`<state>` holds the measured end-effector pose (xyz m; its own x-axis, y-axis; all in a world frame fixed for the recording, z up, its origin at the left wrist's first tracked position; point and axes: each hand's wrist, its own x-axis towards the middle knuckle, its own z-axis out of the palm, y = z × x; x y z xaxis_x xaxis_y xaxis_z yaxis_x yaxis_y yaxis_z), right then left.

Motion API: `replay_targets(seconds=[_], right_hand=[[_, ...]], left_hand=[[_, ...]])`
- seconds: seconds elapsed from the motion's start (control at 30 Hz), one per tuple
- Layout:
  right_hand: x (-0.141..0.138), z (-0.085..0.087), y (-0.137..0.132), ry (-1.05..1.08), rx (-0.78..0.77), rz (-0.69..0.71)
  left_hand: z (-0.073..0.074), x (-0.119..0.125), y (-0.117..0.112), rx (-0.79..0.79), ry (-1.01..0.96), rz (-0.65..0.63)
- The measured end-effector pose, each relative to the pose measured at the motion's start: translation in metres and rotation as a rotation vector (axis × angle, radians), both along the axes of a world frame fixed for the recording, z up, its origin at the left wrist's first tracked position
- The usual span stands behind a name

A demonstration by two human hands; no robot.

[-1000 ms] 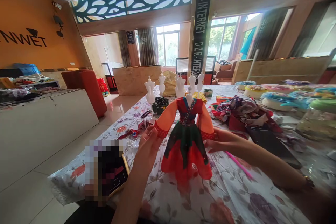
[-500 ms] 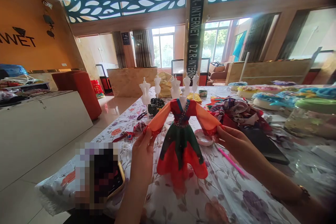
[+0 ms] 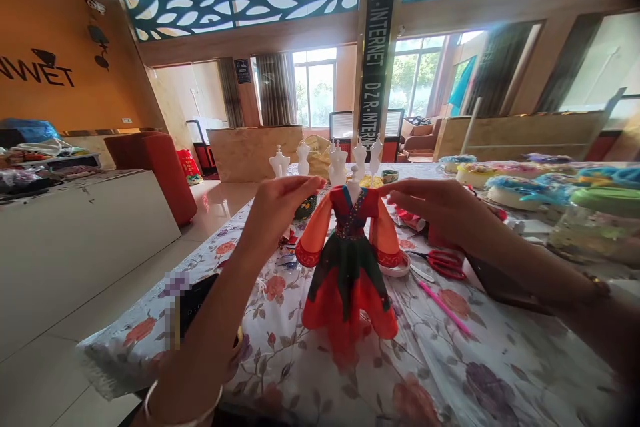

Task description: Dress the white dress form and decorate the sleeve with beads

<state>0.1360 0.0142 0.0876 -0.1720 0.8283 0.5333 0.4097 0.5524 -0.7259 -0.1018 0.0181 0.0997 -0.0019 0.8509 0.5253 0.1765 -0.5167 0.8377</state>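
Observation:
A doll-sized dress (image 3: 349, 267) stands upright on a small white mannequin in the middle of the table. It has a red bodice, orange sleeves with red cuffs, and a green and red skirt. Both sleeves hang down. My left hand (image 3: 287, 203) is raised beside the shoulder at left, fingers stretched out and holding nothing. Opposite it, my right hand (image 3: 430, 203) has its fingers extended at the other shoulder; its fingertips are at or very near the red fabric. Whether they touch it, I cannot tell.
Behind the dress stand several bare white mannequins (image 3: 338, 163). Red-handled scissors (image 3: 445, 263), a pink pen-like stick (image 3: 445, 310) and a white ring-shaped item (image 3: 397, 268) lie at right. A phone (image 3: 197, 303) is partly behind my left forearm. A green-lidded jar (image 3: 600, 213) stands far right.
Both hands have let go of the sleeve ends and moved up and inward to the shoulders. The sleeves have dropped from spread out to hanging. The scissors have come into view.

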Motion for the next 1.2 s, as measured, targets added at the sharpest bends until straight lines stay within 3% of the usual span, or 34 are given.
replay_targets(seconds=[0.1,0.2,0.43,0.6,0.77,0.83,0.97,1.07,1.2], right_hand=[[-0.012,0.016,0.008,-0.069,0.041,0.05],[-0.019,0.024,0.01,-0.075,0.057,0.067],[-0.036,0.039,0.009,-0.14,0.273,0.04],[-0.042,0.049,0.011,-0.273,0.243,-0.017],[-0.04,0.057,0.021,-0.297,0.215,0.093],[-0.038,0.058,0.026,-0.29,0.199,0.14],[-0.035,0.056,0.032,-0.275,0.17,0.197],[-0.033,0.054,0.031,-0.27,0.177,0.217],[-0.032,0.052,0.029,-0.287,0.188,0.21]], left_hand=[[0.025,-0.001,0.02,-0.117,0.218,-0.27],[0.035,-0.002,0.036,-0.193,0.355,-0.446],[0.042,0.008,0.039,-0.304,0.281,-0.494],[0.039,0.005,0.041,-0.36,0.203,-0.494],[0.029,-0.003,0.038,-0.393,0.18,-0.56],[0.022,-0.003,0.032,-0.32,0.182,-0.475],[-0.001,0.005,0.019,0.003,0.166,-0.167],[-0.02,0.011,0.013,0.354,0.205,0.016],[-0.041,0.014,0.014,0.808,0.344,0.165]])
